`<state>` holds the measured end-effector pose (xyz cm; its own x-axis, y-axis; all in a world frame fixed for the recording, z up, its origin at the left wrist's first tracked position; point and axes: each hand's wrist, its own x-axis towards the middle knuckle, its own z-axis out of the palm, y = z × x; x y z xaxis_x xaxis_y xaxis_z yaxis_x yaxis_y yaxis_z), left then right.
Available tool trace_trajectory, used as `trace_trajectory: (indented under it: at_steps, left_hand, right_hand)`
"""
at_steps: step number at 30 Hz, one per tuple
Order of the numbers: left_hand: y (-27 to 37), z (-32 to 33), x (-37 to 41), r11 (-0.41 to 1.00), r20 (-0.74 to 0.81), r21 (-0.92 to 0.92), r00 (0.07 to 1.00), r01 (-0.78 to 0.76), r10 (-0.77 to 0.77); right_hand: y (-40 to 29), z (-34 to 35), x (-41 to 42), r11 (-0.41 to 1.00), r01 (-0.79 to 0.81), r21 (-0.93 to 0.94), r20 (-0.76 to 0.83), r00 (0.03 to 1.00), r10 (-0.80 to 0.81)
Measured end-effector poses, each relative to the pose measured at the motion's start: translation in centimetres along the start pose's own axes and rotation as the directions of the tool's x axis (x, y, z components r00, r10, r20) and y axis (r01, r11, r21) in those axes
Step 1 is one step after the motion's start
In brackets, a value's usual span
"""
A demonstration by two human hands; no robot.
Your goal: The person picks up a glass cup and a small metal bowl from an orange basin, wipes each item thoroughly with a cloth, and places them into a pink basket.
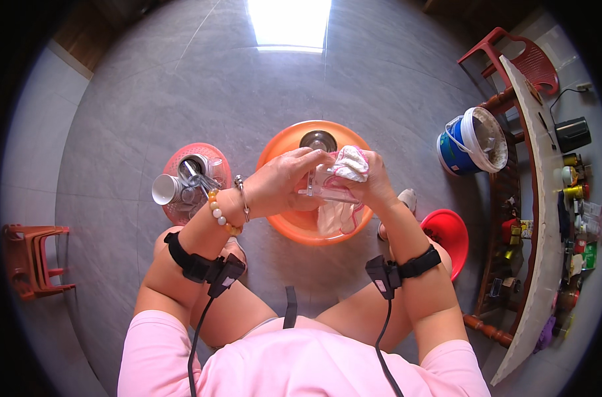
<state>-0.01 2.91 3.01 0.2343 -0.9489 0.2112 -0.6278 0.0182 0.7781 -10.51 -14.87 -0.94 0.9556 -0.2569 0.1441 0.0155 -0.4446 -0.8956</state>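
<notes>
Over an orange plastic basin on the floor, both hands are on a clear, box-shaped container. My left hand grips its left side. A white cloth with pink edging is bunched in my right hand and pressed at the container's right side; part of the cloth hangs below. A dark round lid or dish with a shiny centre lies at the far side of the basin. To the left, a pink perforated basket holds a white cup, glassware and metal utensils.
A blue and white bucket stands at the right, near a red basin by my right leg. Beyond are a long table with many items behind it and a red plastic chair. Stacked stools stand far left.
</notes>
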Motion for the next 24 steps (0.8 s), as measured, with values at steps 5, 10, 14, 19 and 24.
trace_trajectory:
  at_steps: [5, 10, 14, 19, 24]
  left_hand:
    - [0.3, -0.4, 0.1, 0.966, -0.064, -0.249, 0.994, 0.075, -0.094]
    - [-0.5, -0.1, -0.3, 0.310, 0.461, -0.730, 0.774, 0.609, -0.433]
    - [-0.1, 0.4, -0.2, 0.544, 0.192, -0.747, 0.907, 0.382, -0.375]
    - [0.7, 0.2, 0.0, 0.939, 0.103, -0.251, 0.971, 0.233, -0.214]
    - [0.8, 0.3, -0.6, 0.876, 0.054, -0.460, 0.989, 0.146, -0.136]
  right_hand:
    - [-2.1, -0.1, 0.0, 0.944, 0.178, -0.277, -0.159, 0.961, -0.228]
    - [-2.7, 0.7, 0.1, 0.930, 0.234, -0.284, -0.260, 0.915, -0.309]
    - [-2.6, 1.1, 0.6, 0.986, 0.161, 0.031, -0.285, 0.947, -0.146]
    - [-0.1, 1.0, 0.3, 0.895, -0.009, 0.445, -0.064, 0.997, 0.042]
    - [0.4, 0.9, -0.5, 0.963, 0.167, -0.211, -0.150, 0.968, -0.200]
